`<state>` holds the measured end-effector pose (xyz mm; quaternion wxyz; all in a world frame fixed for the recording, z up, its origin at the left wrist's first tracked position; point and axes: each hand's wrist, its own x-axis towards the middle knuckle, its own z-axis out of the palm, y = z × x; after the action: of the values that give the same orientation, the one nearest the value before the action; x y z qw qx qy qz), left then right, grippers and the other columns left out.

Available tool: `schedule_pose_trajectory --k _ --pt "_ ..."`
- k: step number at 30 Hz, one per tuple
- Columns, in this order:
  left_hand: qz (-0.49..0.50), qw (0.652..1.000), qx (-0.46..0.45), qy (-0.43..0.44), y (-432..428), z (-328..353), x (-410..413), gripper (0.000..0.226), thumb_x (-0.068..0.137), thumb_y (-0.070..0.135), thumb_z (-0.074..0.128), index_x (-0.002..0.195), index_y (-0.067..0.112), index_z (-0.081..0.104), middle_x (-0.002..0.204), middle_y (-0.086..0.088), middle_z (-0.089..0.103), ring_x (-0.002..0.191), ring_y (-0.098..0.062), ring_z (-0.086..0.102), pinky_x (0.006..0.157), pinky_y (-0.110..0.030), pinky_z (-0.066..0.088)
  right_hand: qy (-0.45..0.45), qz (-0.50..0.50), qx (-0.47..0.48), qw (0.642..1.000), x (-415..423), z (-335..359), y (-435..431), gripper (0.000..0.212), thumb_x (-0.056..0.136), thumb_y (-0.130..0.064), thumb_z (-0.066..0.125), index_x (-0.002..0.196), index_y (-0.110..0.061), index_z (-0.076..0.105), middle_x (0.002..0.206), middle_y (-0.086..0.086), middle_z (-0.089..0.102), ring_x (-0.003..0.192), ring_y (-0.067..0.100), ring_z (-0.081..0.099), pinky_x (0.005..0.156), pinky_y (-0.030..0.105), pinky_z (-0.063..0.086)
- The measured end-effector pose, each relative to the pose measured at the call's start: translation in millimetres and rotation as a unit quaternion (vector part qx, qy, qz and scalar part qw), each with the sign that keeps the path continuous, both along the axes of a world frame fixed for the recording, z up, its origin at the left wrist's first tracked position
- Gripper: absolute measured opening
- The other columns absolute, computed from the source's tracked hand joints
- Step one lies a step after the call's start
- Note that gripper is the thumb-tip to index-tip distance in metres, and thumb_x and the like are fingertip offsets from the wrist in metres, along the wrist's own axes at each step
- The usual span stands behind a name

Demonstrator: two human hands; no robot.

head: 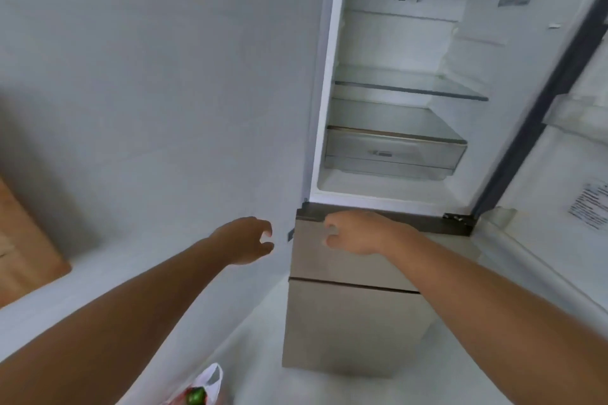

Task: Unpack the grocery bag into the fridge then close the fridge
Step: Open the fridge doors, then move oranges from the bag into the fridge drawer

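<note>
The fridge (329,76) stands open, its upper compartment showing bare glass shelves (411,89) and a clear drawer (391,151). Its door (559,174) is swung out to the right. Both my arms reach forward below the open compartment. My left hand (246,240) hovers in front of the wall, just left of the fridge, fingers loosely curled and holding nothing. My right hand (355,233) hangs before the top edge of the beige lower drawer (329,263), loosely curled and holding nothing. The white grocery bag (207,385) sits on the floor at the bottom edge, something green inside.
A white wall (148,76) fills the left side. A wooden piece of furniture (23,240) juts in at the far left. Two beige freezer drawers (348,329) sit shut below the open compartment. White floor lies around the bag.
</note>
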<state>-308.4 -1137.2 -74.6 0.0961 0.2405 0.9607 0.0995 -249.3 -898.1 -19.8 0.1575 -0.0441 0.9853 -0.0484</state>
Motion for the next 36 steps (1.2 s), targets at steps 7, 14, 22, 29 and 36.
schedule_pose_trajectory --k 7,14,22,29,36 --pt "0.085 0.995 -0.021 -0.041 -110 -33 -23 0.037 0.096 0.045 0.051 0.128 0.028 0.056 0.122 0.004 0.059 0.112 -0.017 0.057 0.094 -0.033 0.046 -0.041 0.068 -0.028 0.996 -62 -46 -110 0.046 0.097 -0.049 0.05 0.137 -0.028 0.05 0.132 0.003 0.056 0.11 0.024 0.057 0.091 0.035 0.048" --pt "0.145 0.985 -0.031 -0.093 -187 -92 -39 0.034 0.094 0.048 0.05 0.123 0.032 0.057 0.121 0.006 0.058 0.108 -0.018 0.058 0.094 -0.037 0.049 -0.093 0.091 -0.032 0.991 -105 -108 -188 0.047 0.098 -0.047 0.047 0.14 -0.025 0.048 0.127 0.004 0.059 0.107 0.025 0.058 0.089 0.037 0.049" --pt "0.221 0.964 -0.035 -0.141 -229 -144 -45 0.037 0.096 0.047 0.048 0.128 0.029 0.055 0.127 0.003 0.059 0.113 -0.02 0.057 0.098 -0.038 0.049 -0.156 0.133 0.004 0.979 -144 -177 -220 0.041 0.098 -0.042 0.046 0.127 -0.015 0.056 0.124 0.006 0.059 0.108 0.027 0.058 0.092 0.038 0.05" --pt "0.319 0.932 -0.02 -0.171 -231 -196 -26 0.037 0.096 0.047 0.049 0.127 0.029 0.057 0.126 0.004 0.061 0.111 -0.019 0.059 0.095 -0.037 0.051 -0.204 0.218 0.013 0.954 -171 -242 -232 0.036 0.098 -0.04 0.047 0.122 -0.015 0.056 0.116 0.008 0.061 0.097 0.027 0.06 0.084 0.035 0.049" --pt "0.372 0.893 -0.022 -0.252 -225 -282 -6 0.037 0.095 0.041 0.051 0.128 0.026 0.057 0.127 -0.001 0.061 0.113 -0.023 0.058 0.096 -0.039 0.05 -0.274 0.266 -0.001 0.924 -174 -331 -240 0.036 0.102 -0.035 0.044 0.124 -0.01 0.058 0.119 0.01 0.062 0.092 0.025 0.056 0.076 0.031 0.044"
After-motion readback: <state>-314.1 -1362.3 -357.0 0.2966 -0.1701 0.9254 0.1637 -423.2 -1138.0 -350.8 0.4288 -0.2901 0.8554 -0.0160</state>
